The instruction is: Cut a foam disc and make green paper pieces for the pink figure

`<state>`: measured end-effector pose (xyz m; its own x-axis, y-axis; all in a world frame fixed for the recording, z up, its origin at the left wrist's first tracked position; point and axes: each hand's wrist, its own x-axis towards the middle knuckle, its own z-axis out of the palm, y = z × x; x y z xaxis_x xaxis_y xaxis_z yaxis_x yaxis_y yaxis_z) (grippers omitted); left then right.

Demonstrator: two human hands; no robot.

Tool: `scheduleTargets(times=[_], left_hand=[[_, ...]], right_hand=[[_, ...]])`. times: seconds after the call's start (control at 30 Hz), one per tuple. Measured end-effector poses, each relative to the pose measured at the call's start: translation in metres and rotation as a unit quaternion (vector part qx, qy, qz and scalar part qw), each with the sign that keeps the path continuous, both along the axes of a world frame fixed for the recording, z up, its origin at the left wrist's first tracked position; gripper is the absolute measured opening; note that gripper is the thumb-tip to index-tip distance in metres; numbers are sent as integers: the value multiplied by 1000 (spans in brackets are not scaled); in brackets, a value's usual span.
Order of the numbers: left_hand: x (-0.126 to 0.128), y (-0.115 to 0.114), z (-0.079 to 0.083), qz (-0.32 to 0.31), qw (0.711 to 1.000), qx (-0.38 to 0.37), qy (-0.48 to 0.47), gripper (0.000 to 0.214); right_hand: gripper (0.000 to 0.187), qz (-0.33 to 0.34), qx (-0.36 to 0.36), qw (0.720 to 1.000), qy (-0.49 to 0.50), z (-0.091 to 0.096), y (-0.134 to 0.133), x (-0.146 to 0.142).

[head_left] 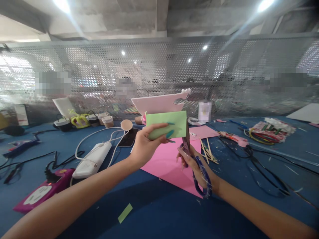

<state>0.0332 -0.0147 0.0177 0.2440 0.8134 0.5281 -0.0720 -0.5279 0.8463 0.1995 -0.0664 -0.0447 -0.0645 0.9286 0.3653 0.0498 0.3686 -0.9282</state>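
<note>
- Head view: the left hand (146, 144) pinches a folded-looking piece of green paper (167, 120) between thumb and fingers, raised above a pink sheet (163, 161).
- The right hand (196, 166) is closed around the blue handles of the scissors (187, 134), whose blades point up at the paper's right edge.
- A small green strip (125, 213) lies on the blue table (159, 222), nearer the wearer.
- Thin sticks (208, 151) lie just right of the pink sheet.

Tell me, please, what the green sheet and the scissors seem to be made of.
Green sheet: probably matte paper, judging by its thin, straight edges and lack of shine. Scissors: handles likely glossy blue plastic, with slight highlights; thin dark blades, perhaps metal.
</note>
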Motion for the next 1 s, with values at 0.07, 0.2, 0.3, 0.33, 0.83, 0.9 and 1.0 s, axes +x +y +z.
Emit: scheduleTargets(times=[0.07,0.2,0.3,0.33,0.83,0.9,1.0], left_hand=[[0,0,0,0,1000,-3,-1,32],[1,-1,0,3,1000,-6,-6,31],[1,-1,0,2,1000,-2,-1,32],[1,-1,0,-1,1000,0,0,32],[1,2,-3,-15,999,-4,-40,32],[1,4,-3,0,996,-11,-83,33],[-3,13,-1,48,987,3,-156,34]], right_hand=[[29,-9,3,1000,-9,0,0,0],[32,-19,4,999,-29,1,0,0],[33,-22,3,999,-31,0,0,0],[33,-23,2,999,-30,0,0,0],[34,-45,19,998,-40,0,2,3],[35,-45,17,997,-52,1,3,5],[35,-51,-5,993,-104,3,6,12]])
